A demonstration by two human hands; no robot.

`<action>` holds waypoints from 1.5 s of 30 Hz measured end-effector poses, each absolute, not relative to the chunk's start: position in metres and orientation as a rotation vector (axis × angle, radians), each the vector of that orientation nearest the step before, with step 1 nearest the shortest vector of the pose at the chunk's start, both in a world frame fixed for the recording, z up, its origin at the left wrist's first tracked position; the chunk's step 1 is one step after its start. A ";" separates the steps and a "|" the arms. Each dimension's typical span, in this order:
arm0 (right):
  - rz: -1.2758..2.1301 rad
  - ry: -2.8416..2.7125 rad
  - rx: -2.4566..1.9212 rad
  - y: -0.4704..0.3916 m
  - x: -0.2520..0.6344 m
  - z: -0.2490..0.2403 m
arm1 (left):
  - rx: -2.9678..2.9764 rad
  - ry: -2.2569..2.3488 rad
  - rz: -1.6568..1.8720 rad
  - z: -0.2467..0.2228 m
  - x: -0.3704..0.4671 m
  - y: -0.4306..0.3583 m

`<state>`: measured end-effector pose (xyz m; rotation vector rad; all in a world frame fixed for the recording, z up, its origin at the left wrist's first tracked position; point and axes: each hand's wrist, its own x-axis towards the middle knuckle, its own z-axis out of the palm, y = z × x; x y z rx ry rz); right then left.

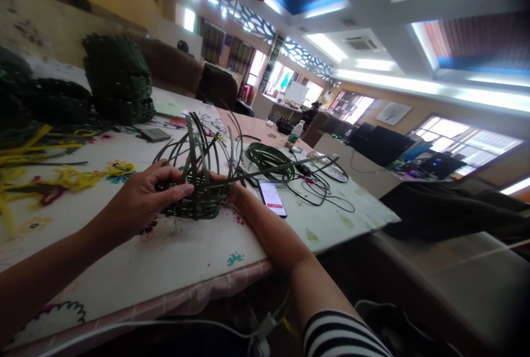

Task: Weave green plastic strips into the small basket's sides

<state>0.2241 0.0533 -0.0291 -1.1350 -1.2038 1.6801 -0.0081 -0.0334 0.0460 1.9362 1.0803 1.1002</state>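
Half-woven basket (pixel 202 206) now: left hand (pixel 154 188) pinches its side, seemingly to steady it; right hand (pixel 232 192) reaches behind, grip hidden.

No text is legible; marks on the phone (pixel 272 202) and dark pillar (pixel 271 62) may be lettering.

White ceiling strips (pixel 414 88) glare high above the surface (pixel 174 268), and windows (pixel 459 137) beyond it wash out. The surface is softly lit, with deep shadow underneath; yellow strands (pixel 78 176) at its left end look blurred and stretched.
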 end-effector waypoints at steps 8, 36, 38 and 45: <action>1.811 -1.123 -1.092 0.053 0.227 -0.025 | 1.806 1.057 1.111 0.041 -0.012 -0.027; 0.356 -1.592 -0.941 -0.019 0.194 0.002 | 1.946 1.181 1.259 0.018 -0.010 -0.017; 0.422 -1.544 -0.947 -0.018 0.193 0.001 | 2.001 1.130 1.211 0.016 -0.012 -0.015; 0.553 -1.468 -0.925 -0.014 0.201 0.004 | 1.940 1.005 1.112 0.014 -0.018 -0.008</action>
